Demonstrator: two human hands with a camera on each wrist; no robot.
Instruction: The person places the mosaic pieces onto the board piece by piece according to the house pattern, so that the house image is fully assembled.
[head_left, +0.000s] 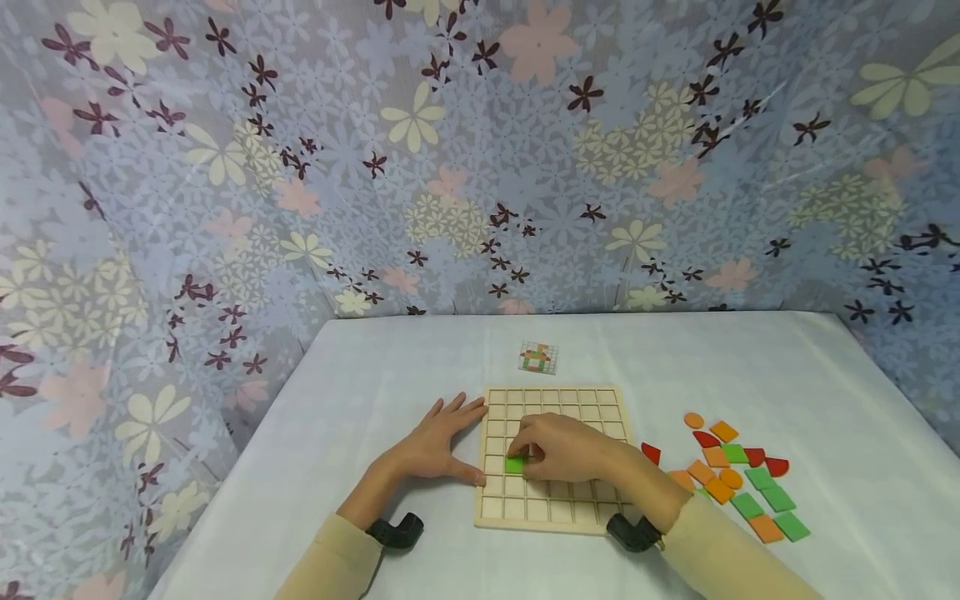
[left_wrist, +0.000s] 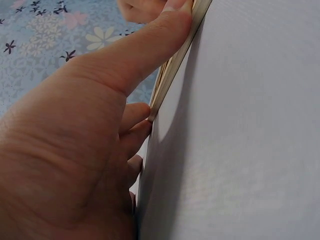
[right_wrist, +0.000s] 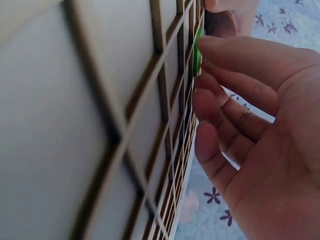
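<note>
Green tile between pinched fingers of the right hand (left hand splayed against the board)

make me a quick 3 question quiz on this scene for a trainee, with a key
1. True or false: the left hand touches the left edge of the wooden grid board.
2. Which colour is the tile at the fingertips of the right hand?
a) red
b) green
c) orange
3. Fill in: in the head view, the loose coloured pieces lie on the table to the ____ of the board.

Key: 1 true; 2 b; 3 right
</note>
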